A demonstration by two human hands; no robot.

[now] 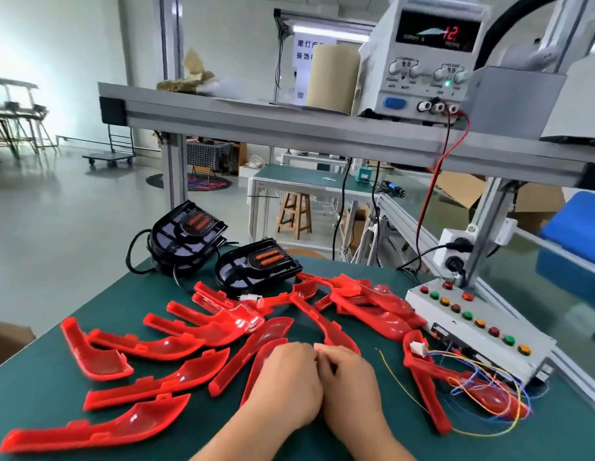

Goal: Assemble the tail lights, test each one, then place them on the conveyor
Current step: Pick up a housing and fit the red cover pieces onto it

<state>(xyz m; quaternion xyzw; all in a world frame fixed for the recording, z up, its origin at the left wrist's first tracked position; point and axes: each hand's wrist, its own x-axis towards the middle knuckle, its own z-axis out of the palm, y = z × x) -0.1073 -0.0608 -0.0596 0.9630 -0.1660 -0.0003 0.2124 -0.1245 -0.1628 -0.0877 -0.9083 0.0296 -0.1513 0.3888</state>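
Several red tail light lenses [163, 380] lie scattered across the green table [40, 404]. Two black tail light housings [256, 266] with orange inserts sit at the table's far edge, the left one [186, 234] stacked on others. My left hand [286, 380] and my right hand [347, 377] meet knuckle to knuckle near the table's front, fingers curled inward over a red lens [336, 334]; what they pinch is hidden. A red lens with a white connector and coloured wires [422, 377] lies to the right.
A white test box with red, green and yellow buttons [472, 324] sits at the right table edge. A power supply [429, 58] reading 12 stands on the overhead shelf, with red and black leads hanging down. The conveyor [555, 294] runs on the right.
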